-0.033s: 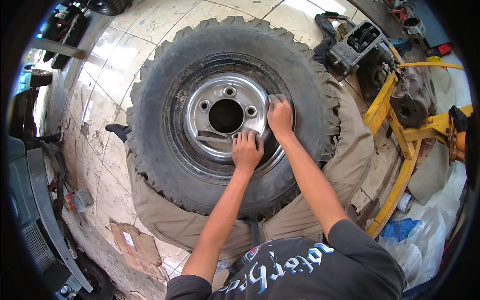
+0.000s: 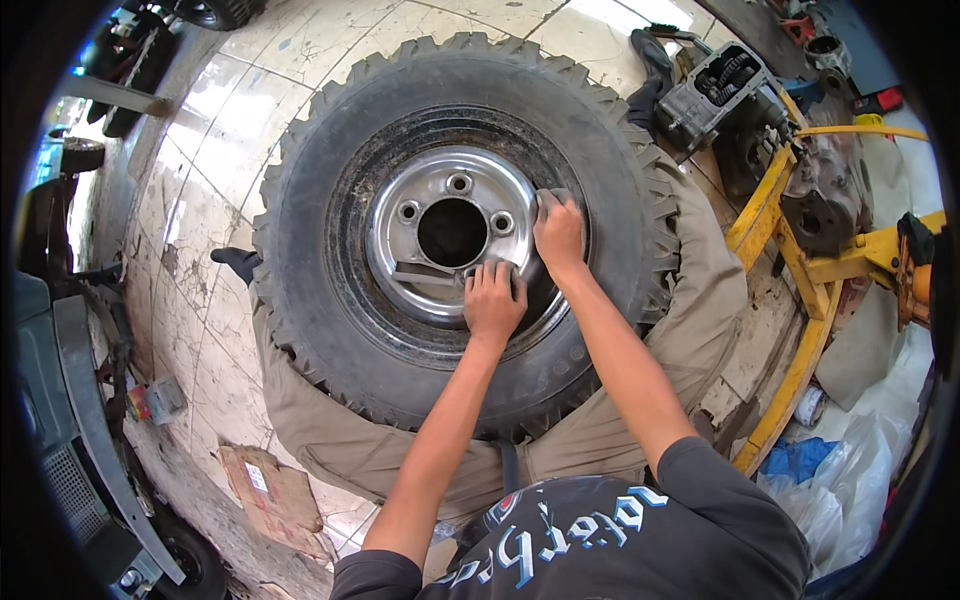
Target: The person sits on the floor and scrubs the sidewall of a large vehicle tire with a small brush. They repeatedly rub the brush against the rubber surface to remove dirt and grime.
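A big off-road tyre point(image 2: 330, 160) lies flat between my legs, mounted on a steel wheel rim point(image 2: 400, 240) with a round centre hole and bolt holes around it. My left hand point(image 2: 492, 298) rests at the near side of the centre hole, fingers bent down against the metal. From its fingertips a thin grey strip point(image 2: 425, 273) extends left across the rim. At the rim's right edge is my right hand point(image 2: 560, 235), its fingers curled and pressed to the bright lip. Something dark grey shows at those fingertips; I cannot make out what it is.
To the right stands a yellow metal frame point(image 2: 765, 215) with greasy machine parts. An open metal gear housing point(image 2: 715, 95) sits at the far right. Plastic bags point(image 2: 850, 490) lie at near right, flattened cardboard point(image 2: 270, 495) at near left. Vehicle parts point(image 2: 85, 420) line the left side.
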`<action>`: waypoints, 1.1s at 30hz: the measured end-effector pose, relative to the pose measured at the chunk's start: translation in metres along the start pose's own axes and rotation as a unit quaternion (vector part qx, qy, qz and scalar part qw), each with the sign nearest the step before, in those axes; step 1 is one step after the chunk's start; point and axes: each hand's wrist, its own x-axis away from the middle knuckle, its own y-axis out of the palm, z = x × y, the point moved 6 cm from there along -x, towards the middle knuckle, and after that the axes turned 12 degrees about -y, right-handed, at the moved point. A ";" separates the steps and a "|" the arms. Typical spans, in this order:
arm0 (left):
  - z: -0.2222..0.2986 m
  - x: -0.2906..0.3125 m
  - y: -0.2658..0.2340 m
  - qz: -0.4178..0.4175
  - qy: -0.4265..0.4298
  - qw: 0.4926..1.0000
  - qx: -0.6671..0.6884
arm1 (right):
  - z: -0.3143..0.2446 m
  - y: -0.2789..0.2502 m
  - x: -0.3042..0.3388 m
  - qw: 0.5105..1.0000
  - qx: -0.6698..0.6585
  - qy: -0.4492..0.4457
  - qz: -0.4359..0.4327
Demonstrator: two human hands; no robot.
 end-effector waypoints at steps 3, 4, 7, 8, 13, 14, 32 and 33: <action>-0.002 0.003 0.001 -0.024 -0.011 1.000 -0.009 | -0.003 -0.003 0.020 0.999 -0.003 0.009 -0.039; -0.004 0.003 0.001 -0.032 -0.018 0.999 -0.014 | -0.005 -0.003 0.030 0.999 -0.009 0.008 -0.048; -0.004 0.004 0.003 -0.026 -0.015 0.999 -0.034 | -0.007 -0.005 0.032 0.998 -0.001 -0.011 -0.062; -0.004 0.005 0.003 -0.018 -0.010 0.999 -0.036 | -0.006 -0.002 0.024 0.998 0.005 -0.012 -0.060; 0.001 0.004 0.004 -0.025 -0.003 1.000 -0.015 | 0.006 0.007 -0.008 0.999 0.017 -0.027 -0.024; 0.003 0.003 0.001 -0.029 -0.002 1.000 -0.006 | 0.007 0.005 -0.009 0.999 0.008 -0.027 -0.021; -0.092 -0.011 -0.083 -0.052 -0.024 0.998 -0.028 | -0.068 -0.053 0.079 0.964 -0.038 0.111 -0.237; -0.092 -0.011 -0.082 -0.064 -0.029 0.997 -0.034 | -0.070 -0.056 0.083 0.970 -0.041 0.090 -0.221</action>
